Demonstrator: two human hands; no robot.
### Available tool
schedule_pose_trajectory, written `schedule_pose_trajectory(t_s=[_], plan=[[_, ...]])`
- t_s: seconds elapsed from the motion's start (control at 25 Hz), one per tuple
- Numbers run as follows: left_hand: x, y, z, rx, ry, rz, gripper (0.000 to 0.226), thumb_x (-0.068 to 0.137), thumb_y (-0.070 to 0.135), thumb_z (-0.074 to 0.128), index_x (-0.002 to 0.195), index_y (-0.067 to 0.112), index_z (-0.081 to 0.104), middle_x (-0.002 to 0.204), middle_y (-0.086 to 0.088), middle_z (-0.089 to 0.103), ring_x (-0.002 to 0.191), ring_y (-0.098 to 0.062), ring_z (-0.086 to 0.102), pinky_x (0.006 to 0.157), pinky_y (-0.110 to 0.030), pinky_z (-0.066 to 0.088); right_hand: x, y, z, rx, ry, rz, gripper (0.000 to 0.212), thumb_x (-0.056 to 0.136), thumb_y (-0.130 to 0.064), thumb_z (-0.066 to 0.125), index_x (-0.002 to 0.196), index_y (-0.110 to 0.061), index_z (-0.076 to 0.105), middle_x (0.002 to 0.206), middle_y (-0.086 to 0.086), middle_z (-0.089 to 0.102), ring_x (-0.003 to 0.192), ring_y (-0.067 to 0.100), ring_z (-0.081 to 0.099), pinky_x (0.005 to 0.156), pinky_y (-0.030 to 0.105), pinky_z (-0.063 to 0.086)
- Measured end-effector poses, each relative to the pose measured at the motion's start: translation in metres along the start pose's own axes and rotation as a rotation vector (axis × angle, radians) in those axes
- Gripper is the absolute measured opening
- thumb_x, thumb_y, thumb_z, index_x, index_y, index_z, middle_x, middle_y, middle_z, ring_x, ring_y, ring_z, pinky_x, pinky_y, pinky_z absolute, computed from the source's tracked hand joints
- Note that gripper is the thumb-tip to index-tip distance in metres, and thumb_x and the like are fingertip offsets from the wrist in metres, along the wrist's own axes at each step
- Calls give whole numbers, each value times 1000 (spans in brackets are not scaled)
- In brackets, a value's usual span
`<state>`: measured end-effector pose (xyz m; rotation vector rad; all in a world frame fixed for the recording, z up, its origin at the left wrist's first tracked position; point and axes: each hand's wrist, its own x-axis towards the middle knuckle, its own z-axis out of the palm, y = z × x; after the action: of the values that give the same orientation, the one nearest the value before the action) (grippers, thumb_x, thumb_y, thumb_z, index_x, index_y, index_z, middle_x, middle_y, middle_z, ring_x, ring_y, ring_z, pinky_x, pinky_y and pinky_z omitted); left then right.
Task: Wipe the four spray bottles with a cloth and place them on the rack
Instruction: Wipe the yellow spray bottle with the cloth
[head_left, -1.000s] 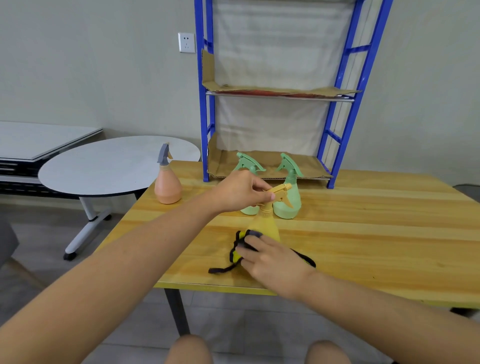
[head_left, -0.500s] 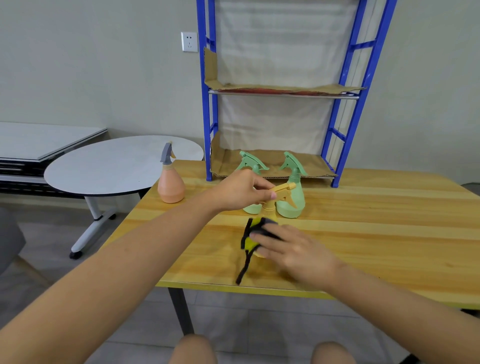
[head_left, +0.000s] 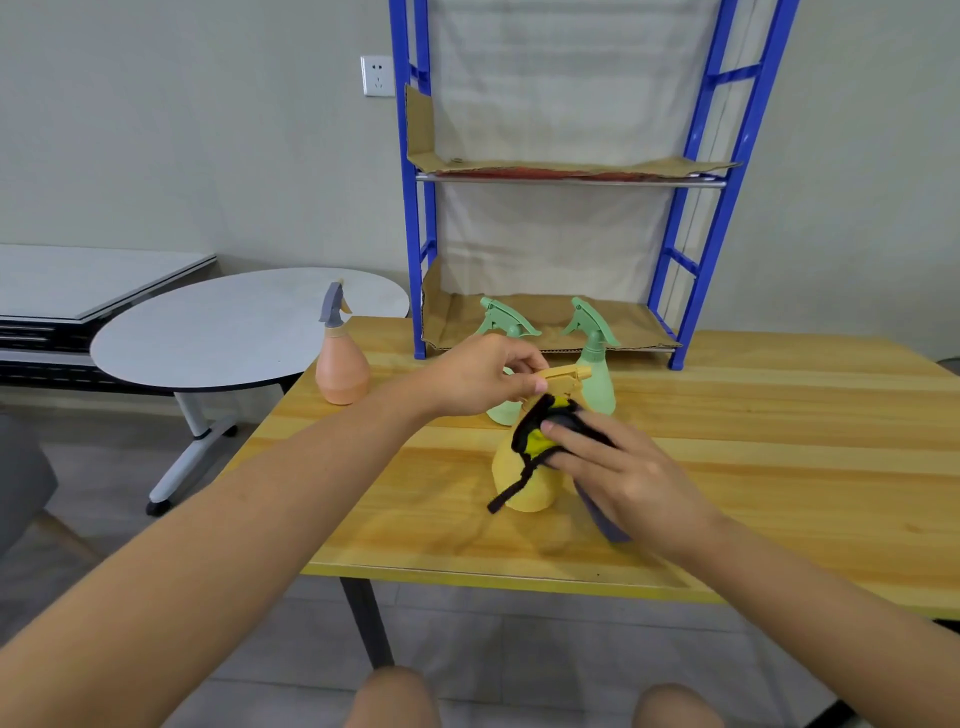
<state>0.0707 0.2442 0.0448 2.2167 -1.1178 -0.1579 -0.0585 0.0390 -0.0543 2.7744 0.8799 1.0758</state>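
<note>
The yellow spray bottle (head_left: 524, 475) is stood on the wooden table (head_left: 753, 467), its trigger head pinched by the left hand (head_left: 480, 376) while a cloth (head_left: 545, 431) is pressed to its neck by the right hand (head_left: 618, 475). Nothing is yet seen on the rack (head_left: 558, 325); the two green bottles (head_left: 595, 358) and the orange bottle (head_left: 341, 364) are judged unwiped, so most of the task is left

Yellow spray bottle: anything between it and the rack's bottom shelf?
Yes. Two green plastic spray bottles stand on the wooden table directly between the yellow plastic spray bottle and the blue metal rack's cardboard-lined bottom shelf.
</note>
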Motion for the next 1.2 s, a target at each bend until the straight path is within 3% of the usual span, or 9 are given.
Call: schedule_pose_trajectory(t_s=[0.2, 0.28, 0.4, 0.48, 0.64, 0.88, 1.04, 1.2], plan=[[1, -3, 1, 1, -4, 3, 8, 95, 33, 68, 102, 32, 71, 102, 13, 71, 98, -3, 66, 94, -44, 56, -33, -25, 20, 79, -117, -140, 25, 95, -18, 54, 113, -22, 71, 139, -8, 58, 123, 26, 57, 89, 41, 54], [1, -3, 1, 0, -8, -1, 6, 95, 33, 67, 101, 33, 70, 101, 13, 71, 98, -5, 67, 94, -45, 56, -20, -17, 12, 98, -77, -47, 25, 90, -13, 65, 113, -20, 72, 138, -6, 59, 124, 26, 57, 96, 42, 53], [0, -1, 0, 6, -19, 2, 6, 96, 34, 67, 101, 32, 69, 100, 14, 71, 97, -5, 67, 94, -44, 56, -3, -13, 4, 113, -4, 130, 42, 76, -4, 80, 114, -18, 73, 137, -3, 60, 127, 25, 55, 103, 40, 49], [0, 0, -1, 3, -22, 0, 4, 97, 33, 66, 100, 33, 68, 101, 14, 70, 98, -4, 66, 94, -40, 55, -14, -18, 9, 147, -41, 105, 42, 77, -2, 78, 114, -18, 72, 137, -3, 60, 126, 25, 55, 104, 41, 48], [-2, 1, -1, -2, -31, -14, 3, 98, 32, 65, 98, 35, 66, 104, 14, 69, 100, -4, 64, 90, -34, 54, -32, -19, 3, 229, -159, 25, 39, 78, 1, 77, 110, -21, 71, 133, -4, 63, 117, 24, 61, 90, 41, 56], [-3, 3, 0, 0, -22, 1, 4, 98, 31, 64, 98, 35, 65, 103, 13, 68, 99, -1, 63, 83, -25, 49, -5, -14, -3, 233, -49, 211, 46, 71, 14, 75, 107, -16, 73, 131, 1, 64, 116, 19, 59, 103, 25, 42], [-3, 1, 1, -5, -8, -9, 9, 98, 33, 64, 93, 41, 63, 103, 16, 67, 99, -1, 61, 84, -27, 50, -32, -18, 1, 236, -210, 152, 39, 74, 12, 72, 99, -17, 73, 126, 1, 67, 95, 20, 64, 84, 33, 56], [-4, 5, 2, 15, 3, 14, 15, 98, 33, 64, 90, 45, 60, 100, 16, 66, 98, -1, 62, 82, -26, 48, -11, -8, -2, 212, -126, 246, 42, 77, 12, 69, 108, -17, 73, 133, 0, 63, 112, 21, 60, 97, 31, 51]])
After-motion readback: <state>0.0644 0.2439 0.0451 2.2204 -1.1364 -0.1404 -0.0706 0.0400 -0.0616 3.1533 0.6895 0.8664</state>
